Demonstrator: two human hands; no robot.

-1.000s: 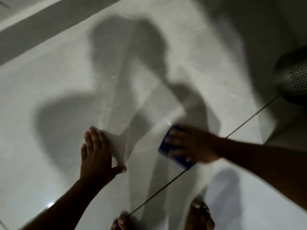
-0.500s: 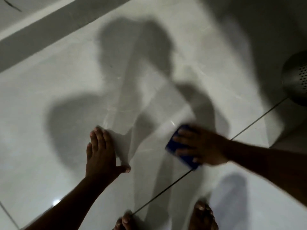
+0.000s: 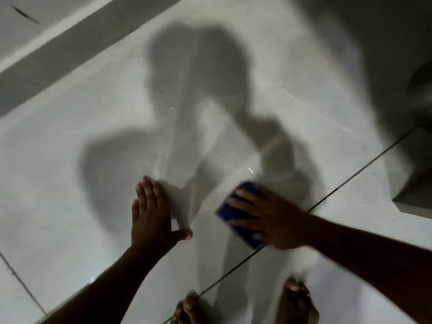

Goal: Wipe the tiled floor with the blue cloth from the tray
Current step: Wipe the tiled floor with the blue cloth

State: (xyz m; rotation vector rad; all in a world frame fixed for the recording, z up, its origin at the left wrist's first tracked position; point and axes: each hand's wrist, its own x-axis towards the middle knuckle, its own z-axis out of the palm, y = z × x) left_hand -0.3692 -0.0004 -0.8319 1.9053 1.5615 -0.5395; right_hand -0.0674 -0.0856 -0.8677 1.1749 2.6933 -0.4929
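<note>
The folded blue cloth (image 3: pixel 236 213) lies flat on the pale glossy tiled floor (image 3: pixel 93 160), just left of a dark grout line. My right hand (image 3: pixel 271 218) presses down on the cloth with its fingers spread across it, covering its right half. My left hand (image 3: pixel 152 213) rests flat on the tile to the left of the cloth, fingers apart, holding nothing. A gap of bare tile separates the two hands. The tray is out of view.
My two bare feet (image 3: pixel 297 302) stand at the bottom edge, astride the grout line (image 3: pixel 350 176). A grey skirting band (image 3: pixel 70 52) runs along the upper left. A dark rounded object (image 3: pixel 420 90) and a raised step (image 3: pixel 413 197) sit at the right edge.
The view has drifted slightly, shifting the hands a little right and down in frame. My right hand keeps sliding the blue cloth on the tile; my left hand stays planted.
</note>
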